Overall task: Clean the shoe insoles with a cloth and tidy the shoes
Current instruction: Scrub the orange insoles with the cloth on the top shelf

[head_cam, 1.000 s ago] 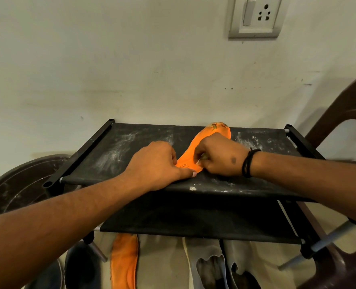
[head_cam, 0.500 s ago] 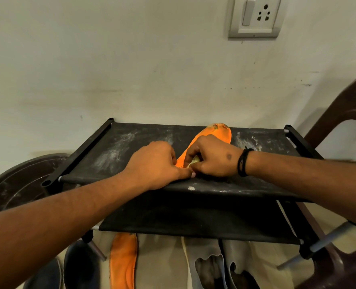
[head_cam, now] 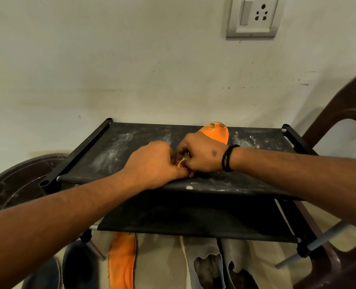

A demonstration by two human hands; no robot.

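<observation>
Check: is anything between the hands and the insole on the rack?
Nothing visible. Both the left hand and right hand rest on the orange insole atop the rack; the right grips a cloth.

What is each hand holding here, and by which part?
The right hand grips a cloth, bunched under its fingers. The left hand rests on the orange insole's near end; its grip is hidden.

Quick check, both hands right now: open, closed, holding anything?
Left hand: fingers curled, pinning the near end of the orange insole.
Right hand: closed around a small pale cloth, on the insole.
</observation>
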